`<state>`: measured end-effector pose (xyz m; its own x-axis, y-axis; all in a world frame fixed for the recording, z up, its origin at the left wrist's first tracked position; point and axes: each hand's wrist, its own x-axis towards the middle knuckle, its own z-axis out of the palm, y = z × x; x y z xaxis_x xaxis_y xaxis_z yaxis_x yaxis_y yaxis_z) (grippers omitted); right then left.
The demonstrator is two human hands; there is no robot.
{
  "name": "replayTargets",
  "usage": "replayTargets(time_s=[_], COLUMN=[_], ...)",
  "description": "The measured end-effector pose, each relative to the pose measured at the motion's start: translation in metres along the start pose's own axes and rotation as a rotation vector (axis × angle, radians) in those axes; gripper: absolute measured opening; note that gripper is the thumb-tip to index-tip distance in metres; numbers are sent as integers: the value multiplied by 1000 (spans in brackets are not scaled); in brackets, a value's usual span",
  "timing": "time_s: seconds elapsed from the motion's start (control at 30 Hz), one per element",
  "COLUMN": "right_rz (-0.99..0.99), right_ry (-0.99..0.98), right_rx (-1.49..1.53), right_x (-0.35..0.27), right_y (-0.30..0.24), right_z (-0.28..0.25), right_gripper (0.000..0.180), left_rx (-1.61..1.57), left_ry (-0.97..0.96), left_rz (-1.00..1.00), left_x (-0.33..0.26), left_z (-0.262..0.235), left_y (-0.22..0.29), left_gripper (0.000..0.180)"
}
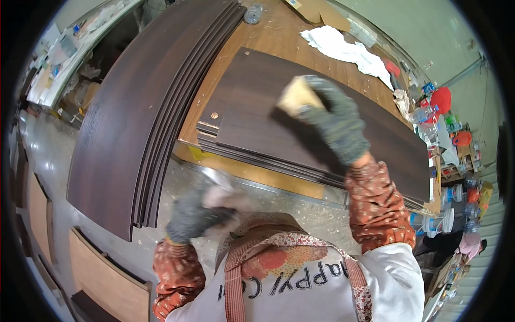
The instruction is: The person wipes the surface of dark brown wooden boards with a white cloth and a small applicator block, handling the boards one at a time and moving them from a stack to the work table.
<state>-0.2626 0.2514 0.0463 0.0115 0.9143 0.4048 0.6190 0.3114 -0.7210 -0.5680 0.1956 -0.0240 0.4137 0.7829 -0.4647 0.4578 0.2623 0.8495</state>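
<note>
My right hand [339, 121], in a dark grey-green work glove, grips a pale yellow block [296, 96] that looks like a sponge or sanding pad. It is over a dark brown wooden panel [257, 91], the top one of a stack on the workbench; I cannot tell whether the block touches the surface. Lower down and to the left, my gloved left hand [196, 217] is closed round a crumpled whitish cloth [228, 193], both smeared by motion. This hand is off the bench's near edge, close to my apron.
A second stack of long dark panels [129, 102] stands left, overhanging the bench [268, 32]. White cloth [348, 51] and cardboard [322, 13] lie at the back. Bottles [424, 114] crowd the right side. Boards [102, 273] lean at lower left. Another person [469, 244] is far right.
</note>
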Motion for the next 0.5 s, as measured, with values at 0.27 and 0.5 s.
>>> replayTargets(time_s=[0.27,0.5], right_rz=[453,375], right_ry=[544,526], right_rx=[391,252], right_x=[-67,-71], right_y=[120,116], right_z=[-75,-73], right_gripper=[39,42], left_rx=[-432,699], left_ry=[293,663], left_rz=[725,830], left_x=[50,97], left_z=[-11,-11], left_y=[106,56], left_gripper=[34,37])
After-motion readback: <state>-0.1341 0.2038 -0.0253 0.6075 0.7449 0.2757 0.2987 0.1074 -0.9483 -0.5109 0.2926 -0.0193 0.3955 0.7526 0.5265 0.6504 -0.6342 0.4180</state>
